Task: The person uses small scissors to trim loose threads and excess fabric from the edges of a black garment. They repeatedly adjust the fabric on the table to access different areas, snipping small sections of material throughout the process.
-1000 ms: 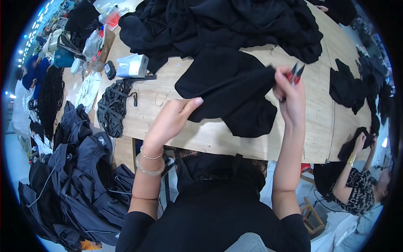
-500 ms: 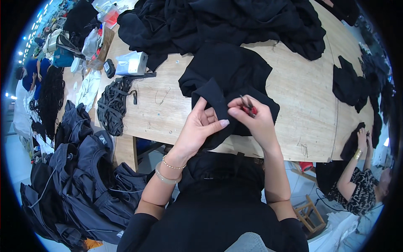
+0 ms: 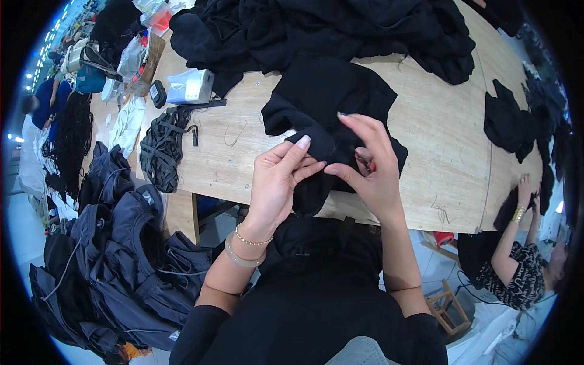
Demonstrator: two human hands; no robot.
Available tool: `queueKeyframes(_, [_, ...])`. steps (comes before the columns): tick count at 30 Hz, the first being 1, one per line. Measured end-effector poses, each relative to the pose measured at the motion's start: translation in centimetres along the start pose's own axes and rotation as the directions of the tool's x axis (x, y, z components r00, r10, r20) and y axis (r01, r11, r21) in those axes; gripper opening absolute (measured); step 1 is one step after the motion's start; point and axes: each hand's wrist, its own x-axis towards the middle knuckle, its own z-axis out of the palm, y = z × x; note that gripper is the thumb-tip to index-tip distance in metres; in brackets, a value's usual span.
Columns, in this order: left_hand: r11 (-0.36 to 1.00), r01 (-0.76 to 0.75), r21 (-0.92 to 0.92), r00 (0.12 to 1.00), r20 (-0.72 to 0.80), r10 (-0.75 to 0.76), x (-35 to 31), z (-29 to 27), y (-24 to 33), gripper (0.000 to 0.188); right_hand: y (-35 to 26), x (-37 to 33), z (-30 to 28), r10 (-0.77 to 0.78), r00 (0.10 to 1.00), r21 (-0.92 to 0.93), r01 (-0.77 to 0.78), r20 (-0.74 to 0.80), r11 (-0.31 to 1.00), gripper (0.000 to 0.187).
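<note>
A black garment piece lies spread on the wooden table in front of me. My left hand, with two bracelets on its wrist, pinches a folded edge of this black cloth between thumb and fingers. Close by, my right hand is over the garment with thumb and index finger spread apart. Its curled lower fingers hold a small pair of red-handled thread snips against the palm; the blades are mostly hidden.
A heap of black cloth covers the table's far side. Left are a tissue pack, a bundle of dark straps and piled dark garments. On the right a co-worker's hands handle black cloth near a wooden stool.
My left thumb has come up onto the cloth edge. The right index finger has stretched out away from the thumb, and the snips have sunk back into the palm.
</note>
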Motion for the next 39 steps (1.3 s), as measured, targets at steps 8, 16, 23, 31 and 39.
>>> queueKeyframes(8, [0.999,-0.003,0.040,1.000,-0.016,0.004,0.3,0.1,0.1,0.021,1.5,-0.1,-0.2,-0.219,0.975,-0.232,0.207,-0.027,0.951,0.017])
queueKeyframes(16, [0.998,-0.046,0.034,0.997,-0.061,0.048,0.5,-0.3,1.2,0.020,3.1,-0.7,-5.4,-0.052,0.953,-0.177,-0.002,-0.298,0.984,0.011])
queueKeyframes(23, [0.999,-0.011,0.032,0.999,-0.034,0.012,0.1,1.2,1.4,0.022,0.4,1.0,-0.3,-0.198,0.980,-0.149,0.194,-0.009,0.970,0.035])
queueKeyframes(31, [0.998,-0.062,0.017,0.996,-0.056,0.063,1.0,-0.2,0.7,0.024,0.8,0.9,-0.9,-0.083,0.996,0.027,0.084,-0.035,0.996,0.008])
queueKeyframes(39, [0.997,-0.083,0.001,0.996,-0.016,0.083,0.8,0.0,0.7,0.021,3.3,0.3,-6.8,0.292,0.895,0.544,-0.067,-0.338,0.836,0.019])
